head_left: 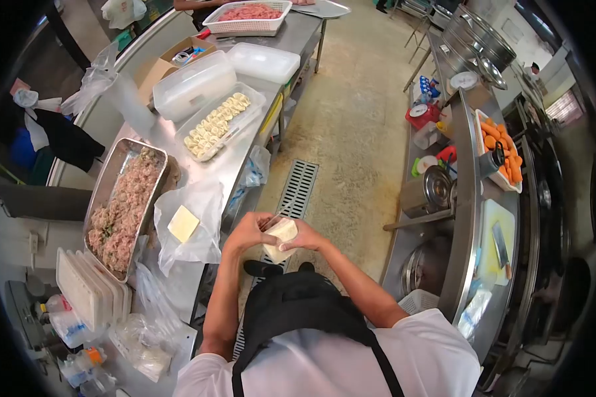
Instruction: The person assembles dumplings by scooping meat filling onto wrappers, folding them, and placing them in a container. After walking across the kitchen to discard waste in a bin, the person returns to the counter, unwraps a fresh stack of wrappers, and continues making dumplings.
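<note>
Stack of square wonton wrappers [283,230] just below frame centre, gripped between fingers of left hand [248,231] and right hand [305,236]. Looks light, soft, limp; thin sheets likely tear or stick. Best held by opposite edges, gently.

A white shirt [311,365] with short sleeves [438,339] lies under a black apron [298,308] with narrow black straps [385,362]; the shoes [261,268] are dark, and the left hand [248,231] and right hand [306,236] are bare.
</note>
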Demonstrator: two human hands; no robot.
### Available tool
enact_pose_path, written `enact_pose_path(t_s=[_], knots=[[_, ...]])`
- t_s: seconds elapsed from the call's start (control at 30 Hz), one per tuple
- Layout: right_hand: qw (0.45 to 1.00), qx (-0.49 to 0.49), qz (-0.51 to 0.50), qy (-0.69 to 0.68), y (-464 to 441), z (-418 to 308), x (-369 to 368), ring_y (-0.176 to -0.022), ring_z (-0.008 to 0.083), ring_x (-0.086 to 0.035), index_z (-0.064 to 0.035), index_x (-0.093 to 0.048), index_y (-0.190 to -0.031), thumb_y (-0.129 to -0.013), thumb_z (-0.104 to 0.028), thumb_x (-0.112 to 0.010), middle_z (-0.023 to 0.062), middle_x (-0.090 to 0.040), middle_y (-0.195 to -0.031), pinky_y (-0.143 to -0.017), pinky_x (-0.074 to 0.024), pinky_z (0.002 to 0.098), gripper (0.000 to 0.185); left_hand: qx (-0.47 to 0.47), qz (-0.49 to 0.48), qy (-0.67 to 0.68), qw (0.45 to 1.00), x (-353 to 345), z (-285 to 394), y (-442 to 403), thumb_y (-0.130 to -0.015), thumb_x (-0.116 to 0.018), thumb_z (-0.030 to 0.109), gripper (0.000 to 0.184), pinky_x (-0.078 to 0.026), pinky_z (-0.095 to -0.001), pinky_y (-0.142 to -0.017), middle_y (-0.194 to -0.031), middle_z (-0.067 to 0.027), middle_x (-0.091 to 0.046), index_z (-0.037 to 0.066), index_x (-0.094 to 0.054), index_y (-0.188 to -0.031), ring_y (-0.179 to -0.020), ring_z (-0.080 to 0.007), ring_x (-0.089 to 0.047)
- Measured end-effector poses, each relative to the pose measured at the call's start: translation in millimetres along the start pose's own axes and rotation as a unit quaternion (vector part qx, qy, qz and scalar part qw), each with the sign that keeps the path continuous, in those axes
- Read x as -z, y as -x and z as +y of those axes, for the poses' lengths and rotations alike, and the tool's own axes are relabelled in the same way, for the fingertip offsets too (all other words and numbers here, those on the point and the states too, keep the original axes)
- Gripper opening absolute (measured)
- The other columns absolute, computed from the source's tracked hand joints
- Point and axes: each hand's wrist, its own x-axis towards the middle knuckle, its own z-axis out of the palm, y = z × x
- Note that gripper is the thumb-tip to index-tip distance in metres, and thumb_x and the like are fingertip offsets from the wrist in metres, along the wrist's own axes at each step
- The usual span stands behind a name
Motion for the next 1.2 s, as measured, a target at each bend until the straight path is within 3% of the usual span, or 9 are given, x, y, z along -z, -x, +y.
enact_pose_path(t_s=[0.03,0.33,0.5,0.7,0.83,0.9,1.07,1.13,1.2], knots=[[0.998,0.028,0.043,-0.026,0.6,-3.8,-5.9,-0.1,0.0161,-0.067,-0.0034,-0.066,-0.117,-0.07,-0.02,-0.089,0.0064,-0.071,-0.108,-0.092,-0.0516,0.0325,0.055,0.007,0.04,0.014,0.999,3.6,-0.1,3.0,-0.062,-0.084,0.001,0.052,-0.049,-0.0273,-0.067,-0.079,-0.0025,-0.067,-0.004,-0.067,-0.111,-0.073,-0.0105,-0.063],[0.948,-0.004,0.186,-0.259,-26.3,-36.7,-47.2,-0.1,0.0179,-0.067,0.0006,-0.058,-0.125,-0.091,-0.017,-0.074,0.0093,-0.068,-0.115,-0.086,-0.0559,0.0344,0.042,-0.097,0.238,0.148,0.955,-0.7,-5.7,26.2,-0.06,-0.091,0.003,0.081,-0.054,-0.0309,-0.085,-0.109,-0.0122,-0.068,-0.006,-0.053,-0.131,-0.096,-0.0177,-0.067],[0.947,0.043,0.174,-0.267,-51.2,-27.8,-71.6,-0.115,0.0184,-0.06,0.0009,-0.045,-0.142,-0.097,-0.031,-0.066,0.0101,-0.059,-0.13,-0.098,-0.0479,0.0326,0.06,-0.12,0.401,-0.045,0.907,3.7,1.2,32.7,-0.059,-0.089,0.002,0.075,-0.054,-0.0305,-0.081,-0.102,-0.0124,-0.07,-0.003,-0.058,-0.127,-0.09,-0.0179,-0.067],[0.903,-0.036,0.069,-0.423,-86.5,-54.8,-79.8,-0.142,0.0254,-0.037,0.0005,-0.023,-0.155,-0.099,-0.062,-0.041,0.0146,-0.036,-0.155,-0.118,-0.0274,0.0389,0.086,-0.109,0.314,-0.12,0.935,15.8,28.8,64.7,-0.06,-0.088,0.013,0.086,-0.05,-0.0306,-0.094,-0.114,-0.0142,-0.07,-0.002,-0.055,-0.137,-0.101,-0.0159,-0.065],[0.925,-0.001,-0.009,-0.38,-97.6,-71.8,-109.0,-0.145,0.0273,-0.032,0.0005,-0.02,-0.156,-0.095,-0.073,-0.034,0.014,-0.031,-0.159,-0.12,-0.0252,0.0401,0.096,-0.102,0.413,0.016,0.905,67.6,13.3,87.8,-0.061,-0.088,0.018,0.083,-0.052,-0.0357,-0.092,-0.115,-0.0229,-0.069,-0.003,-0.057,-0.134,-0.107,-0.0328,-0.069],[0.953,-0.008,-0.043,-0.299,-110.9,-88.5,-125.6,-0.146,0.0283,-0.031,0.0029,-0.017,-0.156,-0.094,-0.075,-0.033,0.0154,-0.03,-0.159,-0.121,-0.0236,0.0423,0.101,-0.053,0.495,-0.134,0.857,80.6,28.9,98.9,-0.065,-0.086,0.02,0.077,-0.051,-0.0359,-0.094,-0.117,-0.024,-0.068,-0.003,-0.058,-0.133,-0.108,-0.0318,-0.069],[0.939,-0.04,-0.093,-0.328,-154.4,-91.7,-152.6,-0.148,0.0305,-0.027,0.0038,-0.017,-0.156,-0.089,-0.082,-0.034,0.0192,-0.025,-0.161,-0.12,-0.0233,0.0435,0.11,-0.22,0.483,-0.133,0.837,118.4,-9.3,115.9,-0.064,-0.086,0.025,0.08,-0.054,-0.0394,-0.079,-0.106,-0.0246,-0.069,-0.002,-0.058,-0.134,-0.092,-0.0387,-0.069],[0.945,-0.031,-0.125,-0.301,-152.4,-110.7,-166.1,-0.149,0.0306,-0.024,0.0032,-0.018,-0.156,-0.088,-0.079,-0.044,0.0186,-0.023,-0.161,-0.12,-0.0222,0.0441,0.11,0.012,0.57,-0.112,0.814,147.9,-3.4,144.4,-0.058,-0.09,0.017,0.086,-0.053,-0.031,-0.087,-0.115,-0.0185,-0.07,-0.001,-0.057,-0.136,-0.099,-0.0194,-0.069],[0.956,-0.001,-0.146,-0.254,-165.3,-116.1,-168.7,-0.149,0.0301,-0.025,0.0021,-0.017,-0.157,-0.09,-0.069,-0.052,0.0164,-0.025,-0.161,-0.12,-0.0225,0.0447,0.104,0.072,0.564,-0.128,0.813,166.7,14.8,172.2,-0.059,-0.089,0.021,0.088,-0.054,-0.034,-0.084,-0.111,-0.0208,-0.07,-0.001,-0.056,-0.137,-0.095,-0.0257,-0.07]])
